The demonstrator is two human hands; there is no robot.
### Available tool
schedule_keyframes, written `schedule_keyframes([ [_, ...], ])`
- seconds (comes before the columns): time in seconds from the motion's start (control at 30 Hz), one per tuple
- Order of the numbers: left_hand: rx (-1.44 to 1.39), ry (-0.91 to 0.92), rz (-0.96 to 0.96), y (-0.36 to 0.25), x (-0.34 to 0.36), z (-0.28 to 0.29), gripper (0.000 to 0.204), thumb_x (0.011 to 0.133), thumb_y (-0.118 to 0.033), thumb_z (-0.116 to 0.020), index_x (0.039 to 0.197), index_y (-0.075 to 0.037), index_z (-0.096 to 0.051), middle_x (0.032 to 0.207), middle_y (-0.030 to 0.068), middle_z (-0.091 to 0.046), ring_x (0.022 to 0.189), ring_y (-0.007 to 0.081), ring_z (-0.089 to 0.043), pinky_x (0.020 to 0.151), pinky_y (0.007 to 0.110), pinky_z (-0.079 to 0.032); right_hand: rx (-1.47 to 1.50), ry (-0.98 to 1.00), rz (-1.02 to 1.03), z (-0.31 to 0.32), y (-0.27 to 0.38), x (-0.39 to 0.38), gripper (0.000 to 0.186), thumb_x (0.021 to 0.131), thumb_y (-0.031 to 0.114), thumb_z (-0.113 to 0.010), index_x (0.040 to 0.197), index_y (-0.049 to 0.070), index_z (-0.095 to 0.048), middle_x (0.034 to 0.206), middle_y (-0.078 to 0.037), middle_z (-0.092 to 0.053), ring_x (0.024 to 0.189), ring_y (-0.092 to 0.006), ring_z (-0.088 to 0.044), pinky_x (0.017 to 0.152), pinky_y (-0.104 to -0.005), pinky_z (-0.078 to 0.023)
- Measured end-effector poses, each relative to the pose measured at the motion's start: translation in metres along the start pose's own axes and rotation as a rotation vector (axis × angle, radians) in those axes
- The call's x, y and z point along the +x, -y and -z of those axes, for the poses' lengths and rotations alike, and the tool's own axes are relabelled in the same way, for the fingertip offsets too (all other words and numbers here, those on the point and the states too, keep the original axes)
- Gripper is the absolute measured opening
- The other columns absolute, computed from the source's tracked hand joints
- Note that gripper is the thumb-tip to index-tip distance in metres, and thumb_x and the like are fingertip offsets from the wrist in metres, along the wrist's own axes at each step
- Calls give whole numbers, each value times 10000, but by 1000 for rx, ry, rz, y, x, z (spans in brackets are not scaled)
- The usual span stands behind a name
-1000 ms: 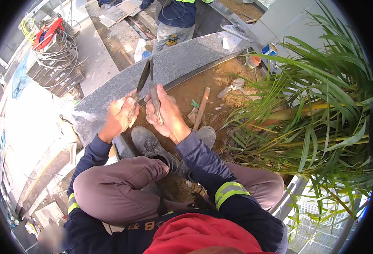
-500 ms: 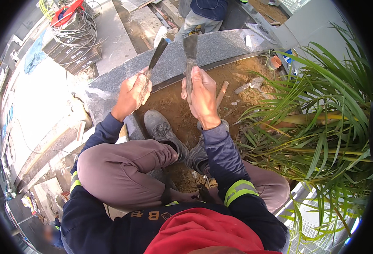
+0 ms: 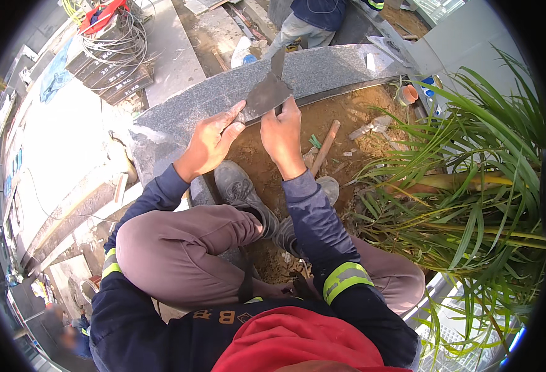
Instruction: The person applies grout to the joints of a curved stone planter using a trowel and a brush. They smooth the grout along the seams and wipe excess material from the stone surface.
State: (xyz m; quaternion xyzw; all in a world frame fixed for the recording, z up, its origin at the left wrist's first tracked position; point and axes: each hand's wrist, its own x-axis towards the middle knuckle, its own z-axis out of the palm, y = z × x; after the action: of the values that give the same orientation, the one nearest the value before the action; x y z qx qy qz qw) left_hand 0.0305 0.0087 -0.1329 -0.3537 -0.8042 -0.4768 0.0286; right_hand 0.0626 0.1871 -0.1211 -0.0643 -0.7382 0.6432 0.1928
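Observation:
Ahead of me, over the granite kerb (image 3: 192,94), both hands are at a broad, flat, dark-grey blade or plate (image 3: 265,94). My left hand (image 3: 210,141) has its fingertips and thumb closed at the plate's left edge. My right hand (image 3: 282,133) is closed near its right corner, thumb and fingers raised. A narrower putty knife blade (image 3: 277,62) points up past the plate's far side; its handle is hidden, apparently in my right hand. How the two pieces touch cannot be made out.
Brown soil (image 3: 310,124) lies below my hands, with a wooden stick (image 3: 326,147) and an orange pipe end (image 3: 407,94). A leafy plant (image 3: 471,198) crowds the right. Beyond the kerb are a co-worker (image 3: 310,25) and stacked weights (image 3: 115,74) with coiled cable.
My hands have come closer together. The left-hand tool, earlier seen edge-on, now shows its broad face across the putty knife. My right hand has turned and moved slightly nearer.

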Motion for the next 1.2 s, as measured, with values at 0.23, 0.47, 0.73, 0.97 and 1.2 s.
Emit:
schedule_keyframes([
  [0.23, 60, 137, 100, -11, 3, 9, 463, 1048, -220, -583, 1446, 15, -551, 1212, 307, -664, 1143, 315, -701, 933, 337, -516, -62, 32, 12, 10, 5, -6, 465, 959, 63, -591, 1378, -114, -492, 1135, -318, -682, 1063, -447, -697, 905, -444, -528],
  [0.47, -24, 57, -12, 18, 1, -4, 480, 1074, -263, -545, 1493, -29, -519, 875, 103, -547, 811, 191, -514, 763, 307, -480, -112, 23, 105, 3, -17, -8, 368, 959, 45, -580, 1298, -95, -545, 1100, -281, -694, 1035, -418, -694, 905, -432, -527],
  [0.73, -142, 115, 152, 19, 3, 0, 509, 1104, -315, -508, 1526, -31, -486, 744, -12, -507, 658, 56, -441, 607, 229, -408, -217, -9, 50, -2, -23, -19, 371, 963, 58, -578, 1300, -96, -558, 1162, -294, -691, 1110, -417, -688, 936, -430, -516],
  [0.97, -193, 72, 564, -4, 22, 30, 346, 1059, -316, -556, 971, 6, -649, 692, 89, -629, 648, 159, -614, 610, 340, -482, -313, 54, 208, -4, -12, -16, 261, 961, 166, -653, 1041, -81, -624, 835, -137, -674, 740, -185, -555, 737, -378, -492],
  [1.2, -220, 93, 354, 15, 24, 18, 512, 1077, -420, -515, 732, -53, -606, 581, -17, -513, 533, 66, -444, 504, 271, -351, -235, -95, 218, -12, -21, -29, 332, 943, 95, -596, 1237, -55, -627, 1042, -276, -709, 1029, -430, -683, 892, -448, -519],
])
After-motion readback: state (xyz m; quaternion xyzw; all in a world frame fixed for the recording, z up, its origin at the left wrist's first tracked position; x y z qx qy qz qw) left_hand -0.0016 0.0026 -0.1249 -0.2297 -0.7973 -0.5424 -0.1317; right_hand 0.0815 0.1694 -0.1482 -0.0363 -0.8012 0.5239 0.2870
